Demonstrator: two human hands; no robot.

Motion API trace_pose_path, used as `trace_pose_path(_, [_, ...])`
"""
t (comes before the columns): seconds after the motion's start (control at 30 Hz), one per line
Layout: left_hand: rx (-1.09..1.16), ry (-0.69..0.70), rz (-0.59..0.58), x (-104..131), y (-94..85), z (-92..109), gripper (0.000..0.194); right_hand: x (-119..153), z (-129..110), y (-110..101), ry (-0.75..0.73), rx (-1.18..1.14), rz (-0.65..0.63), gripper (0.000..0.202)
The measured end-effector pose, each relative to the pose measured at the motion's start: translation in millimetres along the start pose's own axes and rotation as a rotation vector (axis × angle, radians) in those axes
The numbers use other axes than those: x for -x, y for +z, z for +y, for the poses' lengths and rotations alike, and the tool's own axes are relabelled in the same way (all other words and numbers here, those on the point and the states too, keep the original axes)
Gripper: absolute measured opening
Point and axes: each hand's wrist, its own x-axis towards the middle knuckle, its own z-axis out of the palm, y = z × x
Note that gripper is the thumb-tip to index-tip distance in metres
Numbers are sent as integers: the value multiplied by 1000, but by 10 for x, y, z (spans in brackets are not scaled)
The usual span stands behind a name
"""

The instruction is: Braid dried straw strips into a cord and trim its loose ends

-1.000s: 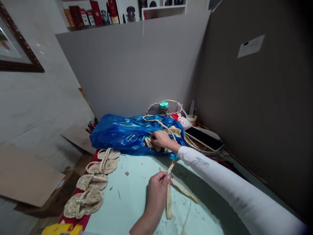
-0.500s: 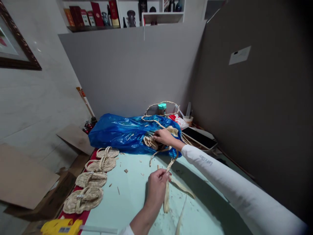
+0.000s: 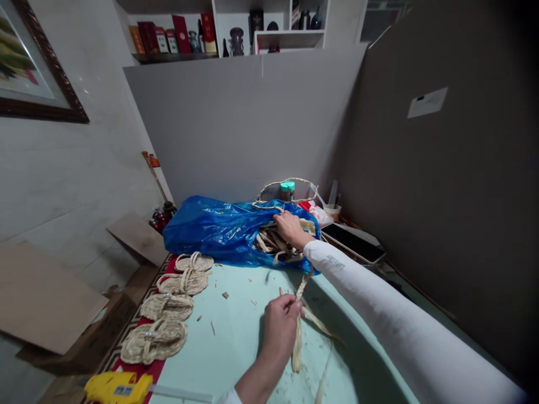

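My left hand [image 3: 283, 322] is closed on a pale braided strand [image 3: 301, 287] above the light green table; loose flat ends hang below and to the right of the fingers. My right hand [image 3: 291, 227] reaches to the opening of a blue plastic bag [image 3: 210, 227], its fingers closed at the upper edge; what they pinch is too small to make out. Dry husk strips [image 3: 269, 240] fill the bag's mouth beneath that hand. A long thin braid [image 3: 269, 184] loops over the back of the bag, in front of a jar with a green lid [image 3: 287, 187].
Several small woven sandals [image 3: 154, 340] line the left edge of the table [image 3: 223, 348]. A yellow glue gun [image 3: 118, 387] lies at the front left. Right of the bag are a phone [image 3: 353, 242] and a cup [image 3: 332, 211]. Grey panels [image 3: 244, 123] stand behind.
My right hand has moved from inside the husk strips up to the bag's upper edge, and more strips show in the opening. My left hand keeps its hold. The view has shifted slightly.
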Motion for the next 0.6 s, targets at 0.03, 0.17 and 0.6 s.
trace_pose_path(0.03, [0, -4, -1, 3, -1, 10, 19, -18, 44, -9, 7, 12, 10, 33])
trace_pose_path(0.17, [-1, -9, -4, 14, -4, 40, 19, -30, 102, -5, 11, 36, 35, 33])
trace_pose_path(0.6, [1, 0, -14, 10, -1, 18, 17, 139, 45, 22, -105, 60, -121, 32])
